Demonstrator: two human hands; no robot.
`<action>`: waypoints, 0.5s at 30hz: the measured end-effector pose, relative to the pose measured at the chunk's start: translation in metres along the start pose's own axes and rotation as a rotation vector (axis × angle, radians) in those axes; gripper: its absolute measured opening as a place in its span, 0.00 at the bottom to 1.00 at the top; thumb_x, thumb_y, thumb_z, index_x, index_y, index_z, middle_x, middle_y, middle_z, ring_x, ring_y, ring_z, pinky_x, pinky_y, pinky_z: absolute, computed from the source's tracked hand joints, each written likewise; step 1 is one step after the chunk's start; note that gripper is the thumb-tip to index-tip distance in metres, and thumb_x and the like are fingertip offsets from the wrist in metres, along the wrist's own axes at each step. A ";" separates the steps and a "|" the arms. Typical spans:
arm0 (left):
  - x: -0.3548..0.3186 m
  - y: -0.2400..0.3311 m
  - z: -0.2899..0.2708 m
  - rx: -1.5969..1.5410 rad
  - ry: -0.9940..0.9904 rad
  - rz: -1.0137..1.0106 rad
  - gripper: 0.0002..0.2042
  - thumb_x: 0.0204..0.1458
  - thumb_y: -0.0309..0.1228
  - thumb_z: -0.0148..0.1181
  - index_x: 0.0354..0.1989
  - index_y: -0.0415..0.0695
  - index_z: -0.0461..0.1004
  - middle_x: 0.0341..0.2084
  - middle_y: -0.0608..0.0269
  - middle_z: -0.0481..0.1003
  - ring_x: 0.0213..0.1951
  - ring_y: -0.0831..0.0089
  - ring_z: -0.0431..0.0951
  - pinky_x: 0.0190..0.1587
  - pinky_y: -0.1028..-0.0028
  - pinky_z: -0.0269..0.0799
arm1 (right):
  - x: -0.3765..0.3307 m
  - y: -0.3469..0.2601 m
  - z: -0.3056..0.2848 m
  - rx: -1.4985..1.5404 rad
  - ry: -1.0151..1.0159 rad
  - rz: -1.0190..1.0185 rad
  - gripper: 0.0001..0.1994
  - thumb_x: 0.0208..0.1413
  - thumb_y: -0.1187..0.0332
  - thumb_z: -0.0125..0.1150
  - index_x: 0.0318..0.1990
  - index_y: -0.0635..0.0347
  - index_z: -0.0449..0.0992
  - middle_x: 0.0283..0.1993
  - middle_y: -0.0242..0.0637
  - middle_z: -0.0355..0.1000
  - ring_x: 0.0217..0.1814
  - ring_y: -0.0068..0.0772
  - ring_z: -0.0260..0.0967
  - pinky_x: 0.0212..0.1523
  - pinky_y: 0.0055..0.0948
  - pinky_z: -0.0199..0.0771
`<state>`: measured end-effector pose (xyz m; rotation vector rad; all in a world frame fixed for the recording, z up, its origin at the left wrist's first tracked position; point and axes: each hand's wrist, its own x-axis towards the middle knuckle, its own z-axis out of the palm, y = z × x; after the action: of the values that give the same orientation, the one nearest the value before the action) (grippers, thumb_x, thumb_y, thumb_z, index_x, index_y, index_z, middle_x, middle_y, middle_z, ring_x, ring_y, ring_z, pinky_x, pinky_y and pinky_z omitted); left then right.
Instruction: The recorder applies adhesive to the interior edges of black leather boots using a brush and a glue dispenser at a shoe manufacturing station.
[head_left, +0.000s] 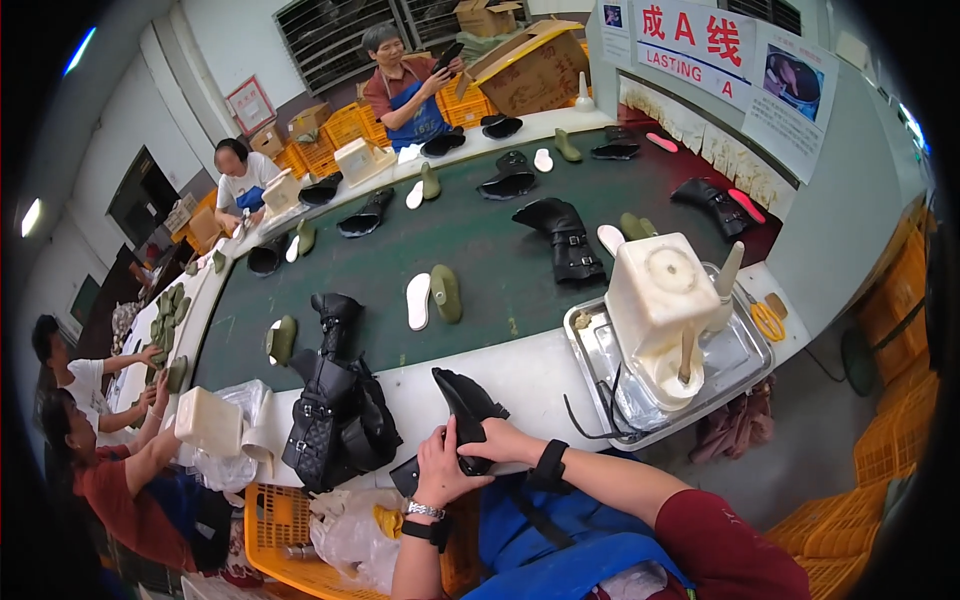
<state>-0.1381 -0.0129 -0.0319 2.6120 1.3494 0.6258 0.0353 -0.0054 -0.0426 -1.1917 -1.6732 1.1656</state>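
Observation:
Both hands are on a black boot upper [462, 402] that stands with its pointed top up at the near white edge of the conveyor. My left hand [440, 467] grips its lower left side, a watch and a black band on that wrist. My right hand [497, 441] comes in from the right and clasps the lower part; a black wristband sits on that wrist. A pile of black quilted, buckled boot uppers [338, 410] lies just to the left.
A dark green conveyor belt [480, 250] carries black boots, olive lasts [446, 292] and white insoles [418, 300]. A metal tray [745, 355] with a white glue tub [660, 295] stands to the right, yellow scissors [768, 321] beyond. Yellow crates sit below. Other people work along the far side and at left.

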 end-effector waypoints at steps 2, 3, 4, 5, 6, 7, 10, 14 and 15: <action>0.006 0.004 -0.007 0.002 -0.156 -0.014 0.60 0.20 0.52 0.73 0.65 0.43 0.45 0.51 0.45 0.62 0.51 0.52 0.64 0.54 0.55 0.55 | -0.003 0.001 -0.003 -0.070 -0.022 -0.037 0.17 0.48 0.56 0.61 0.31 0.65 0.75 0.25 0.50 0.73 0.27 0.47 0.72 0.31 0.36 0.70; 0.008 0.003 -0.008 0.007 -0.186 -0.024 0.63 0.19 0.55 0.73 0.66 0.43 0.41 0.52 0.46 0.63 0.52 0.53 0.64 0.55 0.54 0.53 | -0.002 0.006 0.001 -0.067 -0.010 -0.036 0.18 0.48 0.55 0.60 0.30 0.65 0.75 0.25 0.51 0.72 0.27 0.48 0.71 0.30 0.37 0.70; 0.009 0.005 -0.006 0.008 -0.193 -0.007 0.63 0.19 0.55 0.73 0.66 0.43 0.41 0.52 0.46 0.63 0.52 0.53 0.64 0.55 0.54 0.53 | -0.001 0.009 0.003 -0.065 0.007 -0.032 0.18 0.48 0.55 0.60 0.30 0.65 0.75 0.25 0.51 0.72 0.27 0.48 0.71 0.30 0.37 0.70; 0.009 0.008 -0.004 0.007 -0.201 -0.062 0.63 0.19 0.54 0.73 0.66 0.43 0.42 0.51 0.47 0.64 0.52 0.55 0.65 0.54 0.55 0.53 | -0.001 0.013 0.005 -0.088 0.009 -0.006 0.18 0.48 0.55 0.60 0.29 0.66 0.75 0.24 0.51 0.72 0.27 0.48 0.71 0.30 0.37 0.69; 0.009 0.009 -0.003 0.011 -0.209 -0.119 0.63 0.19 0.54 0.73 0.66 0.43 0.42 0.50 0.48 0.65 0.52 0.56 0.65 0.54 0.56 0.54 | 0.000 0.010 0.004 -0.109 0.010 0.018 0.18 0.47 0.55 0.61 0.28 0.66 0.75 0.24 0.52 0.72 0.26 0.49 0.71 0.30 0.37 0.69; 0.008 0.010 -0.002 0.030 -0.189 -0.120 0.63 0.19 0.54 0.73 0.66 0.42 0.42 0.48 0.50 0.67 0.51 0.58 0.66 0.54 0.57 0.54 | -0.003 0.008 0.004 -0.101 0.034 0.016 0.19 0.47 0.54 0.61 0.27 0.67 0.75 0.23 0.53 0.71 0.26 0.49 0.71 0.29 0.38 0.69; 0.006 0.015 -0.001 0.033 -0.154 -0.109 0.62 0.20 0.53 0.73 0.66 0.42 0.42 0.48 0.50 0.67 0.51 0.58 0.66 0.53 0.56 0.54 | -0.003 0.008 0.002 -0.090 -0.006 -0.001 0.20 0.47 0.54 0.60 0.27 0.67 0.75 0.23 0.52 0.71 0.25 0.49 0.71 0.29 0.38 0.69; 0.005 0.019 -0.001 0.103 -0.121 -0.064 0.61 0.21 0.52 0.73 0.65 0.41 0.44 0.45 0.51 0.68 0.48 0.58 0.68 0.50 0.58 0.58 | -0.010 0.002 0.000 -0.134 -0.015 -0.082 0.19 0.46 0.54 0.59 0.24 0.66 0.74 0.22 0.52 0.71 0.26 0.51 0.70 0.29 0.40 0.69; 0.005 0.019 -0.001 0.082 -0.103 -0.069 0.60 0.21 0.51 0.73 0.65 0.41 0.45 0.43 0.52 0.69 0.45 0.58 0.69 0.48 0.59 0.60 | -0.011 -0.003 0.000 -0.132 -0.017 -0.079 0.19 0.46 0.54 0.59 0.24 0.66 0.74 0.22 0.52 0.71 0.26 0.51 0.70 0.29 0.40 0.69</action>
<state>-0.1221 -0.0202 -0.0237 2.6070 1.4557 0.4295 0.0373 -0.0165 -0.0403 -1.1874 -1.8172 1.0335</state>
